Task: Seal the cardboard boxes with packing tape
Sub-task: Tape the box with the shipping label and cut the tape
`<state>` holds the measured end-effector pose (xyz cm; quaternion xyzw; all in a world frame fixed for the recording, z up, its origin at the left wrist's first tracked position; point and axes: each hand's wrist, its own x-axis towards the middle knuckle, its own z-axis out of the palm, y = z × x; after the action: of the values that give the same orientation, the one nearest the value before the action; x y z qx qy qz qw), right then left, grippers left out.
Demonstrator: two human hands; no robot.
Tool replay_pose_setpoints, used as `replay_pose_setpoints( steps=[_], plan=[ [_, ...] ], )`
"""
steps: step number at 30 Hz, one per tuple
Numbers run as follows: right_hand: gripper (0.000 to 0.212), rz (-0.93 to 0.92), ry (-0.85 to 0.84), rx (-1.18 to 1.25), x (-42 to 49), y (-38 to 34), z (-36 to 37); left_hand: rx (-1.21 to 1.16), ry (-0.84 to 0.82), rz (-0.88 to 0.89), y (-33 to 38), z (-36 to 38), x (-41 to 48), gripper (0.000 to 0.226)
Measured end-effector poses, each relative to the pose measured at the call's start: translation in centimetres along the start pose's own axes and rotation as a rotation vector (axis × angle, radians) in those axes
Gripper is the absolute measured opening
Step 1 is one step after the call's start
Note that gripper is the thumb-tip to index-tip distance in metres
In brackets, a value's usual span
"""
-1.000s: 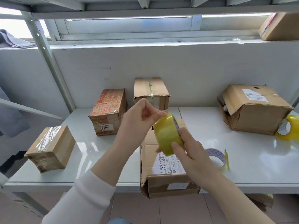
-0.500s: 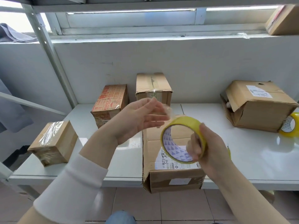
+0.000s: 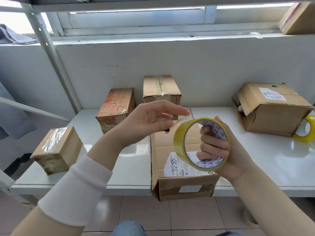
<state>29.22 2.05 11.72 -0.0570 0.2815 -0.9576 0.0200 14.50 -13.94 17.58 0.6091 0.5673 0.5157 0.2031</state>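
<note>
My right hand grips a yellow packing tape roll, fingers curled through its core, and holds it above a long cardboard box with a white label. That box lies on the white table and overhangs its front edge. My left hand is just left of the roll, with thumb and fingertips on the clear loose tape end drawn a short way off the roll.
At the back stand a red printed box and a plain taped box. A small film-wrapped box sits left, an open-sided box right, with a second yellow tape roll beside it. Another box rests on the ledge.
My right hand turned the roll so its open core faces me, fingers now through it. My left hand drew a short strip of tape off to the left.
</note>
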Motion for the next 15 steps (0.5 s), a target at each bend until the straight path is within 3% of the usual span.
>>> replay_pose_setpoints(
  steps=[6,13,15],
  plan=[
    [0.041,0.079,0.037,0.144,0.2,0.5,0.0,0.053,-0.015,0.024,-0.9,0.4,-0.7,0.045],
    [0.04,0.133,0.07,0.227,0.4,1.7,0.2,-0.001,0.324,0.053,-0.8,1.8,-0.5,0.009],
    [0.043,0.084,0.176,0.193,0.5,2.3,0.6,0.009,0.372,0.053,-0.6,1.7,-0.4,0.009]
  ],
)
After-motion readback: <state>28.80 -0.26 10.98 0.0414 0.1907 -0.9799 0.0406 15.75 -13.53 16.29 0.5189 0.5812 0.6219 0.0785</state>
